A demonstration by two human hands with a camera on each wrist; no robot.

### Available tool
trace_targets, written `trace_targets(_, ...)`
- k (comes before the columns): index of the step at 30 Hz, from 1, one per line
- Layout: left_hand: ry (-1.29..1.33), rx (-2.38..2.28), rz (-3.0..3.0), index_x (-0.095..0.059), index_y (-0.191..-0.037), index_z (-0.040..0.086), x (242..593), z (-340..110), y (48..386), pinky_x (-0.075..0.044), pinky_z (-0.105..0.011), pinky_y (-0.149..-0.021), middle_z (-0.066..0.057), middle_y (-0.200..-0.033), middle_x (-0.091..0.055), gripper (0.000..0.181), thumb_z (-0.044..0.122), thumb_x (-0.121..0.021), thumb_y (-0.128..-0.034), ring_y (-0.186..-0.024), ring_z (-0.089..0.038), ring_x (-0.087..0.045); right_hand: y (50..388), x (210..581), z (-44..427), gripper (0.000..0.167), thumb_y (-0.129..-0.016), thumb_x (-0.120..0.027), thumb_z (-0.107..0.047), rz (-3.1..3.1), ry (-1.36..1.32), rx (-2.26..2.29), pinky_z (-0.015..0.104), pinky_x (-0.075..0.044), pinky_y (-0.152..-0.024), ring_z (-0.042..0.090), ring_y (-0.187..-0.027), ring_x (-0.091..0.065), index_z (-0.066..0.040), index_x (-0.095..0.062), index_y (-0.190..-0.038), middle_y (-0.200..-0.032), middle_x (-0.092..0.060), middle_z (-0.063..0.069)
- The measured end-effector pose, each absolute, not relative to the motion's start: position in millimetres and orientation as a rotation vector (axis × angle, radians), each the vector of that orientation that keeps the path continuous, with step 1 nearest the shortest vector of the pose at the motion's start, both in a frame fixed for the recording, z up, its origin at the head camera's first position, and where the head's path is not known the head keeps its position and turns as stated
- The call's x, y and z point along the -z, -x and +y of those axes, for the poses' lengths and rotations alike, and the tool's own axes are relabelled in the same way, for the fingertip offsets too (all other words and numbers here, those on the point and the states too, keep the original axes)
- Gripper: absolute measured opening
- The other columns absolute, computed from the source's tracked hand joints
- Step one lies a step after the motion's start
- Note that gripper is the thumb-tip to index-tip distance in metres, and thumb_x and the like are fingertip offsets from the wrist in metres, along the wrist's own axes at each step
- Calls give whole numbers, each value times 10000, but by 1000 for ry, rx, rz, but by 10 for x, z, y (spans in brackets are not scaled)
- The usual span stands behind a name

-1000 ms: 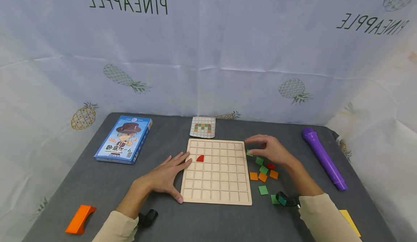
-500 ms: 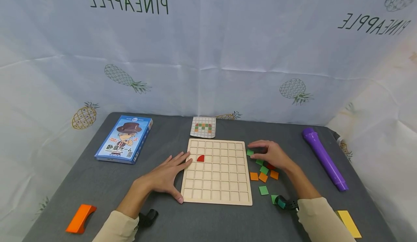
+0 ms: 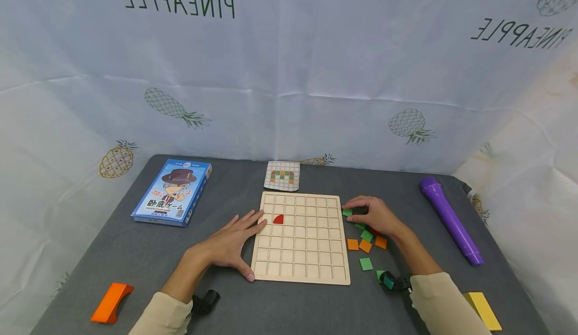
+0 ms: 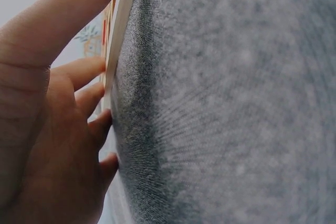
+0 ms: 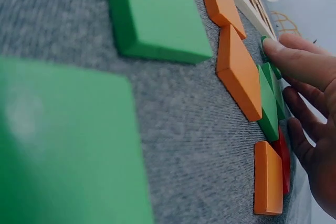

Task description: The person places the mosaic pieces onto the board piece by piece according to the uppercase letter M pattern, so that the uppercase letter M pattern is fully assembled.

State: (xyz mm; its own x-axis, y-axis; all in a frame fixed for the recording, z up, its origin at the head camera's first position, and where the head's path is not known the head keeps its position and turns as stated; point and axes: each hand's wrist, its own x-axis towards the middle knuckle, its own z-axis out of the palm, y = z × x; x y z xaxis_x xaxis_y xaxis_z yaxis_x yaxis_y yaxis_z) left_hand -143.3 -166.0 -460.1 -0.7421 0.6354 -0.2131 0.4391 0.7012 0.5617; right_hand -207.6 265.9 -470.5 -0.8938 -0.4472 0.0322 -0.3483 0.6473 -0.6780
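A square wooden grid board (image 3: 311,244) lies flat, with a red quarter-round piece (image 3: 278,219) in a cell near its upper left. My left hand (image 3: 228,242) spreads along the board's left side, thumb at the lower left corner and fingertips on the left edge; the left wrist view shows the hand (image 4: 63,124) against the board's rim. Beyond the board's upper right edge, my right hand (image 3: 377,215) pinches a green tile (image 3: 347,212) between thumb and index finger. In the right wrist view the thumb covers part of that tile.
Green tiles (image 3: 366,264) and orange tiles (image 3: 353,244) lie right of the board, a red piece partly under the right hand. Around are a patterned card (image 3: 282,176), a blue box (image 3: 171,193), an orange block (image 3: 111,303), a purple stick (image 3: 450,220) and a yellow block (image 3: 483,311).
My right hand has shifted slightly down and right, and its thumb and index finger have closed around the green tile. The left hand stays in place on the board.
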Motion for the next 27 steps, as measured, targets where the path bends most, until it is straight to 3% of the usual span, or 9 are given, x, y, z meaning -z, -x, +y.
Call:
trace_targets(6, -841, -684, 2513, -279, -1626, 128, 4595, -1663, 1428, -87, -666, -1275, -100, -1744, -106, 1300, 607, -922, -603, -1622, -373, -68, 2062, 4697, 2639, 256, -885, -794, -174, 2743, 648, 1041, 355, -537, -923, 281, -1140, -644, -191, -795, -1141, -1218, -731, 55)
trace_targets(15, -845, -669, 2516, -284, -1624, 122, 4596, -1653, 1425, -91, -670, -1273, -108, -1743, -110, 1297, 607, -922, -604, -1620, -379, -72, 2067, 4673, 2631, 224, -891, -788, -159, 2743, 630, 1030, 367, -544, -931, 275, -1127, -655, -196, -805, -1111, -1185, -745, 43)
trace_targets(27, -832, -655, 2520, -278, -1628, 140, 4602, -1660, 1434, -90, -658, -1279, -90, -1746, -105, 1301, 627, -914, -602, -1624, -363, -69, 2111, 4600, 2648, 182, -892, -785, -143, 2761, 653, 1059, 214, -570, -815, 234, -1043, -703, -179, -808, -1068, -1138, -770, 46)
